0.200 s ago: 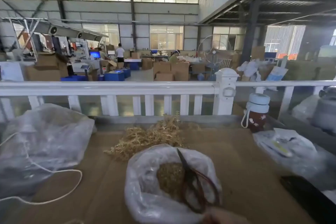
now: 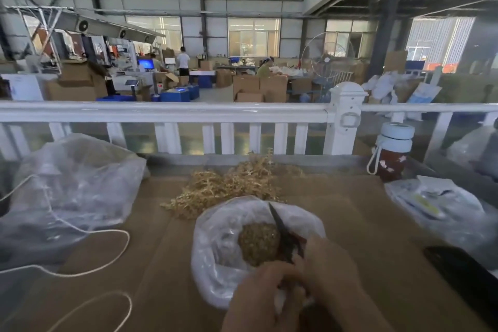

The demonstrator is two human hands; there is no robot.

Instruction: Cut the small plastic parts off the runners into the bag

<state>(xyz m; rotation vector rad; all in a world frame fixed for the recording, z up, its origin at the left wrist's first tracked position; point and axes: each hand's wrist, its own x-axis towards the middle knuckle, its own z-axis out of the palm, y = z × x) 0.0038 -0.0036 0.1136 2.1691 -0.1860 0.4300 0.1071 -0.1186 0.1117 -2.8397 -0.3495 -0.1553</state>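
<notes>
Head view: bag near centre already holds a mound of cut parts; sizeable runner pile just beyond it is uncut, so plenty left, I'd judge. Both hands meet over the bag's near rim at the scissors, blade pointing away. Right hand curls on the handles; left hand curled beside, can't tell what it holds.

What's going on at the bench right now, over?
Both hands, left and right, at the scissors handles over the open bag. Runners piled behind, untouched. Nothing in the way.
</notes>
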